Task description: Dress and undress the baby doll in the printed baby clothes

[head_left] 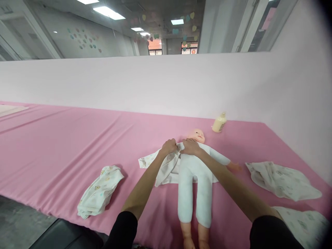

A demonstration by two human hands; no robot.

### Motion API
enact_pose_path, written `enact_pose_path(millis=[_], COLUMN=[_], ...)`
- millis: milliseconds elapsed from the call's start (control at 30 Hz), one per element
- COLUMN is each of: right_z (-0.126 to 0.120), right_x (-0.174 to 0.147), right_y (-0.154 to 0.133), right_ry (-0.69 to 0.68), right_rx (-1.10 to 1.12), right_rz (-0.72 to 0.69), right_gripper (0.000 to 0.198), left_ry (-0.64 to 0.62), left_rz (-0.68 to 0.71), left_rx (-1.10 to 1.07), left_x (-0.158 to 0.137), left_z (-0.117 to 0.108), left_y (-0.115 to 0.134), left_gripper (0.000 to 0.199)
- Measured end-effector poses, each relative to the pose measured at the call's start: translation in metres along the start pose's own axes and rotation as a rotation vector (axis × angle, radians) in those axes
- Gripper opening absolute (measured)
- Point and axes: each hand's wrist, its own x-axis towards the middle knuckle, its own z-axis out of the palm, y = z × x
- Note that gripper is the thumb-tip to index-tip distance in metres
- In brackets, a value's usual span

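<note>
A baby doll (198,166) with a white cloth body lies on its back, its feet towards me. Its head (199,135) is partly covered by my right hand. A white printed baby shirt (169,167) is spread beneath and beside the doll, one sleeve stretched out to the left. My left hand (169,146) is closed on the shirt's cloth near the doll's shoulder. Bent over the upper chest, my right hand (191,147) has its fingers curled at the neck edge of the shirt; the fingertips are hidden.
A pale yellow bottle (219,123) stands behind the doll near the white wall (145,84). Folded printed cloth (101,192) lies at left; more cloths (284,180) lie at right. Pink sheeting (85,138) covers the table. A dark seat (67,235) is below the front edge.
</note>
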Motion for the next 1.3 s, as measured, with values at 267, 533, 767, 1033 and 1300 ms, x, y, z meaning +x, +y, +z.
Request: enact_pose_path(millis=[267, 533, 767, 1033, 1300], right_z=[0.008, 0.009, 0.009, 0.024, 0.066], right_x=[-0.005, -0.006, -0.007, -0.074, -0.176], right_y=[-0.002, -0.01, -0.006, 0.014, 0.125], right_ry=[0.095, 0.153, 0.172, 0.431, 0.739], right_rx=[0.01, 0.037, 0.098, 0.316, 0.666], right_rz=[0.029, 0.084, 0.065, -0.008, 0.675], right_gripper=[0.039, 0.03, 0.032, 0.037, 0.04], left_ry=[-0.125, -0.143, -0.181, -0.035, 0.194], left_rz=[0.096, 0.135, 0.166, 0.198, 0.577], left_rx=[-0.361, -0.678, -0.672, -0.407, 0.02], left_x=[0.019, 0.041, 0.036, 0.011, -0.024], left_z=[-0.013, -0.03, -0.022, -0.006, 0.021], left_y=[-0.006, 0.014, 0.01, 0.016, 0.093], left_gripper=[0.011, 0.009, 0.007, 0.008, 0.026])
